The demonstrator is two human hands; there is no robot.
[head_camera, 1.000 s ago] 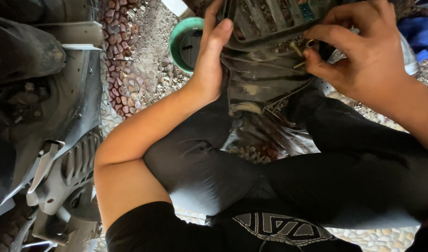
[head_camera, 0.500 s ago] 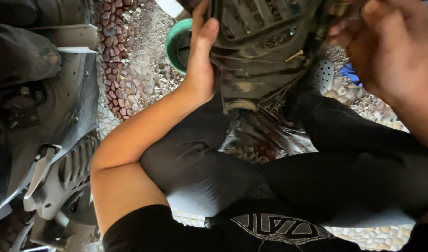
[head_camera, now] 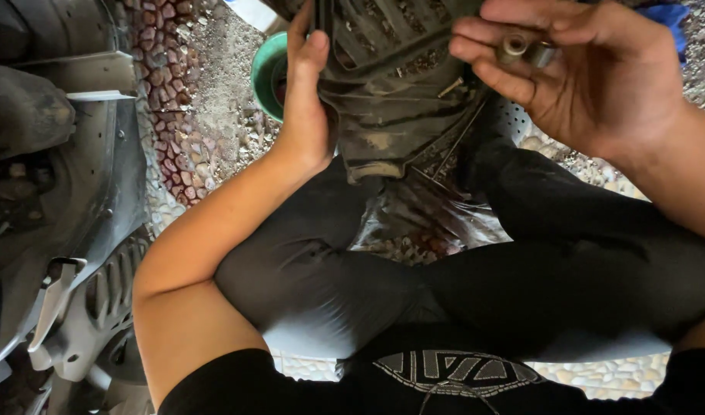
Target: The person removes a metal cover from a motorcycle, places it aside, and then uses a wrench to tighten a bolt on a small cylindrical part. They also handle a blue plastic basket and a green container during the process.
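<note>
Since the earlier frames the right hand has lifted off the slotted face of the dirty plastic cover and turned palm-up, while the left hand has kept its place on the cover's left edge. Head view, the only one: the person sits cross-legged on pebbled ground, and the cover stands tilted against the lap, its lower end resting between the knees and its top cut off by the upper edge. Left hand — fingers straight and loosely together, laid flat along the cover's side with the thumb on its front face; it braces the cover and does not clamp round it. Right hand — fingers half curled, thumb and forefinger pinching two small metal sleeves held just above and clear of the cover. A judgement only: small fittings appear to be in hand for checking or sorting, with the cover steadied meanwhile; any move that follows would call for a firm pinch on the sleeves, since they are small, round and apt to roll into the pebbles. Beyond the left hand a green bowl stands on the ground; at far left lies the grey body of a motorbike.
</note>
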